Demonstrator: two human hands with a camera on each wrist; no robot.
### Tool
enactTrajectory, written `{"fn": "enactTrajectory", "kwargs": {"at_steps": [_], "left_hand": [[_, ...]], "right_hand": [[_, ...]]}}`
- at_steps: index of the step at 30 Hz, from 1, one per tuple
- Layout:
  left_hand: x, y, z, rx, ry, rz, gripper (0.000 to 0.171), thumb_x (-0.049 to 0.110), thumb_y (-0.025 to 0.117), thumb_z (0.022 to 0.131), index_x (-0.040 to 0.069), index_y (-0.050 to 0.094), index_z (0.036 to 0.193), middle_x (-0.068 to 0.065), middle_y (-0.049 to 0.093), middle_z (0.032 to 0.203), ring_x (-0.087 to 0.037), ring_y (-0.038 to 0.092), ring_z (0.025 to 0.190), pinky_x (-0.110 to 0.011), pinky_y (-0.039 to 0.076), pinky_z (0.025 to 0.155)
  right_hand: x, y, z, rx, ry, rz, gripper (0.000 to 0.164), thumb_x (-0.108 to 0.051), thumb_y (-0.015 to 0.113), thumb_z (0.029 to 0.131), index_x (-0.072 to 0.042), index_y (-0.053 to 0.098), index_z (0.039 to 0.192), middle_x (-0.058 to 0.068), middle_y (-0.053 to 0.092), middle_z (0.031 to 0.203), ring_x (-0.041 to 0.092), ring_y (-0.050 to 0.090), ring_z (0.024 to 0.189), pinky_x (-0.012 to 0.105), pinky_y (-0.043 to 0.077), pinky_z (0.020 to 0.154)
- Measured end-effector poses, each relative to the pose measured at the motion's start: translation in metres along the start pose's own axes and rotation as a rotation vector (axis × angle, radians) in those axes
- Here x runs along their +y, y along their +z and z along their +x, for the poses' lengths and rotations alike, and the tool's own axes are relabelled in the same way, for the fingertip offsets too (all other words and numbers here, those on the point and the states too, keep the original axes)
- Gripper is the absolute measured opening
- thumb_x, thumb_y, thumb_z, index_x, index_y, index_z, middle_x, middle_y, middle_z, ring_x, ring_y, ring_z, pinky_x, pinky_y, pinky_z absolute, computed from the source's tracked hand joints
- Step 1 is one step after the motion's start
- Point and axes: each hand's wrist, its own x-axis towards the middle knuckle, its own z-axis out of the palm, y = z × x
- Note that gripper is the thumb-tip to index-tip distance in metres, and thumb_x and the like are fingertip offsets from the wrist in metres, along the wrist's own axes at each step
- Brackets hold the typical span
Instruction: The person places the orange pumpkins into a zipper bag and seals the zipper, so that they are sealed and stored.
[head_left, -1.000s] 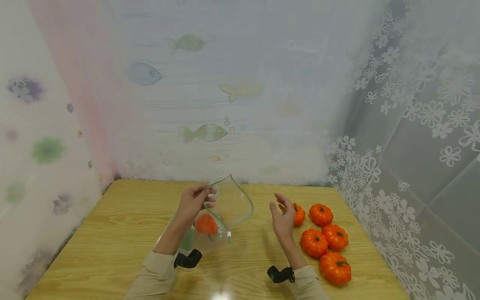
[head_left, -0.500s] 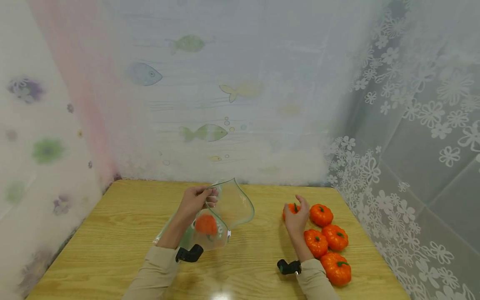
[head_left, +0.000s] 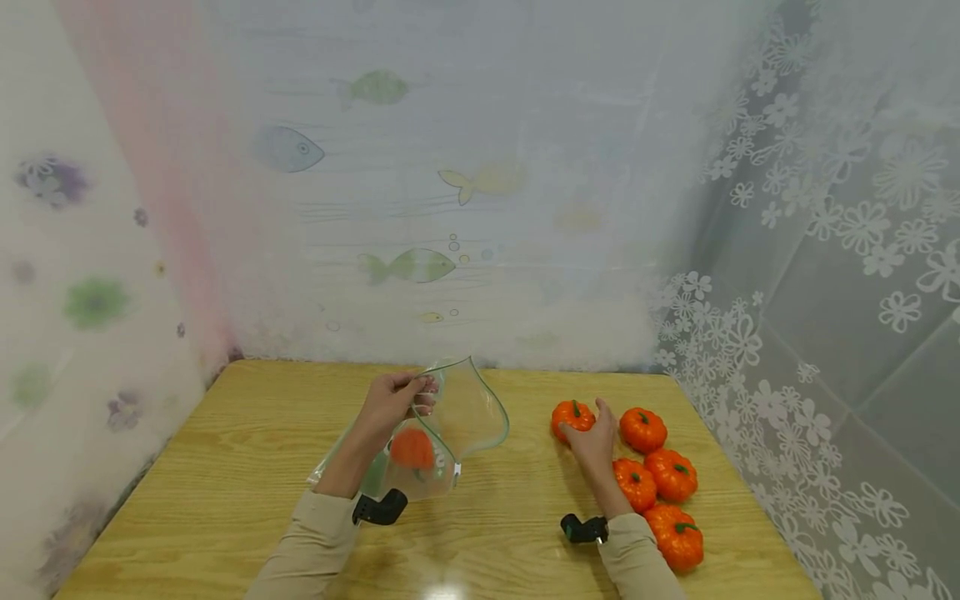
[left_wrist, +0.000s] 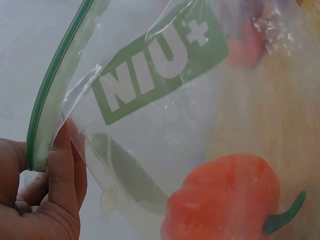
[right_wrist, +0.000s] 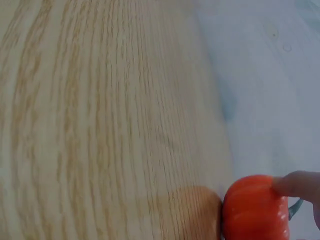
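My left hand (head_left: 393, 400) pinches the rim of a clear slider zip bag (head_left: 480, 408) and holds it up with its mouth gaping to the right. Inside the bag lies a small orange pumpkin (left_wrist: 222, 197) with a green stem; a green "NIU+" label (left_wrist: 160, 62) shows on the plastic. At the right, my right hand (head_left: 596, 442) grips another orange pumpkin (head_left: 573, 421), thumb on its near side and fingers round its right side. The right wrist view shows a digit pressed on this pumpkin (right_wrist: 255, 207); the other fingers are largely hidden there.
Several more orange pumpkins (head_left: 671, 473) stand on the wooden table (head_left: 247, 467), just right of my right hand and forearm. Curtain-like sheets with fish and flower prints (head_left: 480, 275) hang behind the table and along both sides.
My right hand has moved right to the far-left pumpkin of the group and taken hold of it; that pumpkin has shifted slightly left. The left hand and bag have hardly moved.
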Motion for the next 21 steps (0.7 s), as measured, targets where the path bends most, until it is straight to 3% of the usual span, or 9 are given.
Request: {"fn": "enactTrajectory", "kwargs": {"at_steps": [10,16,21], "left_hand": [[-0.0007,0.0014,0.0004,0.003,0.003,-0.003,0.031,0.011,0.054,0.107,-0.013,0.062,0.124,-0.02,0.07,0.109,-0.008,0.068,0.077,-0.021,0.061,0.071],[-0.0013,0.0014,0.001,0.004,0.006,-0.013,0.03,0.011,0.054,0.107,-0.014,0.062,0.123,-0.019,0.071,0.108,-0.007,0.068,0.075,-0.02,0.061,0.069],[-0.0009,0.0023,0.0006,0.015,0.003,-0.023,0.031,0.011,0.054,0.107,-0.013,0.062,0.125,-0.019,0.07,0.109,-0.007,0.068,0.076,-0.02,0.061,0.07]], "right_hand": [[-0.0025,-0.0036,0.0025,-0.259,-0.012,-0.034,0.087,-0.012,0.079,0.089,-0.001,0.028,0.159,0.03,0.029,0.16,0.049,0.037,0.142,0.063,0.038,0.114],[0.0,-0.0011,0.0059,-0.299,-0.06,0.005,0.082,-0.005,0.079,0.089,-0.003,0.034,0.157,0.025,0.028,0.162,0.048,0.035,0.144,0.061,0.036,0.116],[-0.0017,-0.0008,0.0066,-0.283,-0.076,0.044,0.082,-0.003,0.084,0.083,-0.004,0.043,0.154,0.024,0.033,0.159,0.052,0.045,0.136,0.059,0.046,0.109]]}}
